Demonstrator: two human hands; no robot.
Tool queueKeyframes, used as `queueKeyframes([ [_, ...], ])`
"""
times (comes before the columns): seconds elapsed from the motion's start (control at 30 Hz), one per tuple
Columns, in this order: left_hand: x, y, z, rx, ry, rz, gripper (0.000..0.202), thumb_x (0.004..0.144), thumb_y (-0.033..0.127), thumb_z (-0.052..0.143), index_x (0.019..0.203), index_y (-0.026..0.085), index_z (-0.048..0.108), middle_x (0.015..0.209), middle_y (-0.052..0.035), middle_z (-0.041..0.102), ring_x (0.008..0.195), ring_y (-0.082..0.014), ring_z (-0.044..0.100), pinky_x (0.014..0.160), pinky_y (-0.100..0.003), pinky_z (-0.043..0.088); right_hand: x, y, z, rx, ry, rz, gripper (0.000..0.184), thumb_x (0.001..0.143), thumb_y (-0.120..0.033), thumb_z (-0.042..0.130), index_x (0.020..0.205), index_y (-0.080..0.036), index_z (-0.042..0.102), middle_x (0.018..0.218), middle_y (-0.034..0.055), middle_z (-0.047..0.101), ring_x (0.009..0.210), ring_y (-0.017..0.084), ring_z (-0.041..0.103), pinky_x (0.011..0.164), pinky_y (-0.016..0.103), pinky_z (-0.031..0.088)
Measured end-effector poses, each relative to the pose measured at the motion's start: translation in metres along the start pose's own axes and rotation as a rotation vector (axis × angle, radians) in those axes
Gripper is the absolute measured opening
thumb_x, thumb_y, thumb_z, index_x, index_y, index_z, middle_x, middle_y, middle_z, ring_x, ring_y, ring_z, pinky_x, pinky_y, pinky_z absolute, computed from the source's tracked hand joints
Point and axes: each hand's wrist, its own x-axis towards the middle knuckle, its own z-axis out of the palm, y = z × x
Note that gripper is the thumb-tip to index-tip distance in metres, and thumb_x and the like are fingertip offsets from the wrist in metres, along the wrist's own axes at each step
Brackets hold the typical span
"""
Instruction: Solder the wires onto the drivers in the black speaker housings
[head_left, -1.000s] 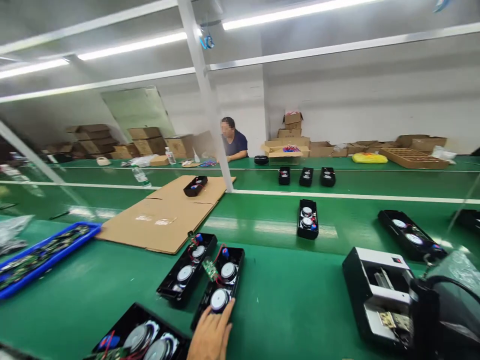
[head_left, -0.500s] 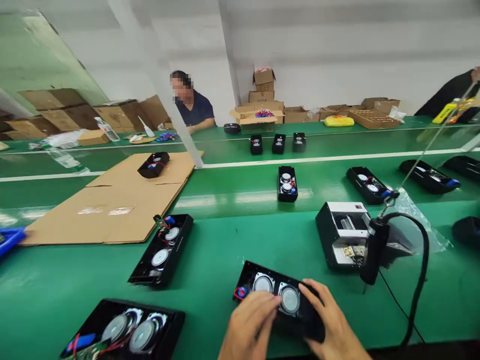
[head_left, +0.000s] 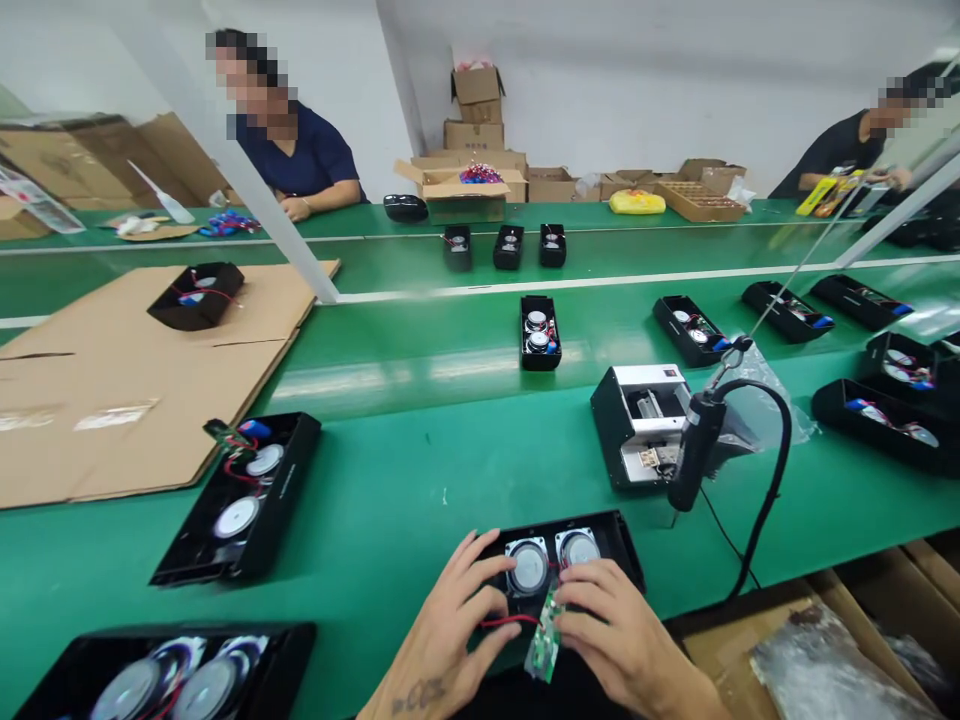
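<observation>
As a worker bent to a green bench, the right hand [head_left: 619,635] pinched a green circuit board [head_left: 545,635] at the near side of an open black speaker case [head_left: 550,545], having left the end it gripped half a second earlier. The board, hidden then, showed plainly, a red wire [head_left: 510,621] running beside it. The left hand [head_left: 457,620] curved over the case's left end, a fingertip at one round driver [head_left: 528,567]; whether its fingers gripped the wire could not be told. At the lower right, cartons [head_left: 739,650] had come into view. Two more cases lay to the left, while a power screwdriver [head_left: 696,450] hung before a black-and-white machine [head_left: 658,440]. Farther off, a single case [head_left: 541,333] lay short of a row of three [head_left: 508,247]. Across the bench sat a person in navy [head_left: 315,160], and a second co-worker [head_left: 832,150] showed more fully at right.
</observation>
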Motion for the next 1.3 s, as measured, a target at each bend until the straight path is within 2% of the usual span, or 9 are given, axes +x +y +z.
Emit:
queueKeyframes([
  [0.17,0.007,-0.008,0.006,-0.067,0.036,-0.021,0.007,0.104,0.015,0.059,0.102,0.022,0.061,0.129,-0.0096,0.077,0.139,-0.0251,0.065,0.126,-0.059,0.046,0.022,0.008,0.0,0.111,0.2,0.071,0.021,0.103,-0.006,0.058,0.114,-0.022,0.066,0.105,0.005,0.08,0.098,0.021,0.075,0.089,0.038,0.062],
  [0.23,0.008,-0.013,0.012,-0.07,0.086,0.015,0.022,0.104,0.006,0.049,0.105,0.022,0.063,0.131,-0.0081,0.076,0.138,-0.0217,0.065,0.127,-0.057,0.046,0.026,0.008,-0.007,0.101,0.201,0.111,0.022,0.103,-0.006,0.057,0.116,-0.022,0.066,0.105,0.0056,0.079,0.093,0.019,0.072,0.085,0.035,0.06],
  [0.33,0.006,-0.013,0.018,-0.023,0.128,0.045,0.039,0.099,-0.003,0.04,0.097,0.024,0.068,0.136,-0.005,0.074,0.141,-0.0206,0.062,0.126,-0.055,0.046,0.027,0.001,-0.013,0.023,0.057,0.054,0.027,0.101,-0.003,0.052,0.114,-0.021,0.067,0.106,0.0061,0.077,0.088,0.02,0.068,0.08,0.034,0.057],
  [0.47,0.006,0.003,0.011,0.071,-0.004,-0.034,0.035,0.095,0.005,0.049,0.111,0.025,0.074,0.155,-0.0083,0.062,0.156,-0.0324,0.046,0.128,-0.067,0.04,0.027,-0.013,-0.007,-0.181,-0.159,0.005,0.029,0.098,0.0,0.049,0.112,-0.018,0.067,0.103,0.0055,0.076,0.086,0.021,0.067,0.076,0.036,0.051],
  [0.63,0.01,0.015,0.004,0.162,-0.144,-0.061,0.041,0.089,0.019,0.072,0.13,0.023,0.071,0.163,-0.01,0.055,0.16,-0.0423,0.038,0.127,-0.075,0.038,0.032,-0.022,-0.001,-0.354,-0.246,0.026,0.015,0.097,-0.004,0.063,0.103,-0.018,0.067,0.093,0.0014,0.075,0.082,0.02,0.067,0.071,0.036,0.046],
  [0.77,0.011,0.008,0.018,0.171,-0.167,-0.051,0.047,0.08,0.031,0.091,0.123,0.02,0.074,0.159,-0.0118,0.06,0.16,-0.0465,0.037,0.126,-0.078,0.037,0.031,-0.02,0.002,-0.434,-0.289,0.057,0.017,0.092,-0.004,0.069,0.102,-0.017,0.069,0.091,0.0016,0.075,0.081,0.021,0.067,0.068,0.037,0.044],
  [0.97,0.007,-0.001,0.042,0.198,-0.126,-0.037,0.032,0.081,0.036,0.094,0.106,0.022,0.079,0.151,-0.0102,0.066,0.161,-0.0449,0.035,0.131,-0.078,0.024,0.03,-0.01,0.0,-0.298,-0.463,0.12,0.029,0.09,0.004,0.06,0.105,-0.019,0.07,0.1,0.0021,0.077,0.092,0.021,0.07,0.08,0.036,0.049],
  [1.1,0.004,-0.005,0.046,0.215,-0.111,0.017,0.024,0.084,0.038,0.091,0.098,0.023,0.079,0.148,-0.0044,0.068,0.164,-0.0415,0.031,0.137,-0.072,0.007,0.035,-0.01,-0.01,-0.169,-0.59,0.203,0.028,0.088,-0.003,0.058,0.108,-0.019,0.07,0.106,0.0051,0.077,0.095,0.023,0.07,0.084,0.037,0.051],
  [1.3,0.009,-0.002,0.042,0.274,-0.123,0.051,0.018,0.095,0.04,0.08,0.101,0.023,0.079,0.148,-0.0013,0.068,0.167,-0.0424,0.019,0.136,-0.072,-0.004,0.029,-0.011,-0.002,-0.111,-0.462,0.24,0.019,0.09,-0.011,0.058,0.104,-0.019,0.069,0.102,0.0069,0.074,0.098,0.025,0.068,0.093,0.038,0.05],
])
